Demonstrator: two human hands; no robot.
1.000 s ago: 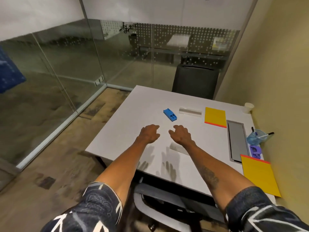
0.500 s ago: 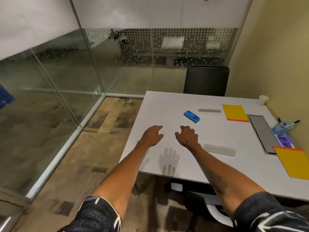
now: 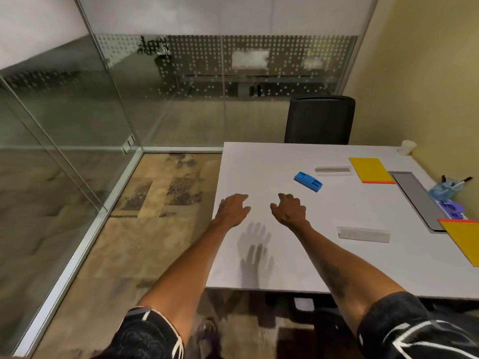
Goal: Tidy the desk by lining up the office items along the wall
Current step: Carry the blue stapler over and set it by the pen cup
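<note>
Hands were both empty above the table (image 3: 259, 164) near its left edge: our left hand (image 3: 232, 209) and right hand (image 3: 289, 209) hovered with loosely curled fingers, holding nothing. We saw the blue plastic item (image 3: 308, 182) mid-table, just beyond our right hand. The far clear strip (image 3: 333, 171) and near clear strip (image 3: 363, 234) lay apart. Both yellow pads (image 3: 369, 169), the pen cup (image 3: 444, 189) and the purple tape dispenser (image 3: 452, 208) sat toward the right edge.

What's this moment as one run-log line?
left hand: open, over desk | right hand: open, over desk | blue item: untouched, mid-desk | held: nothing
</note>
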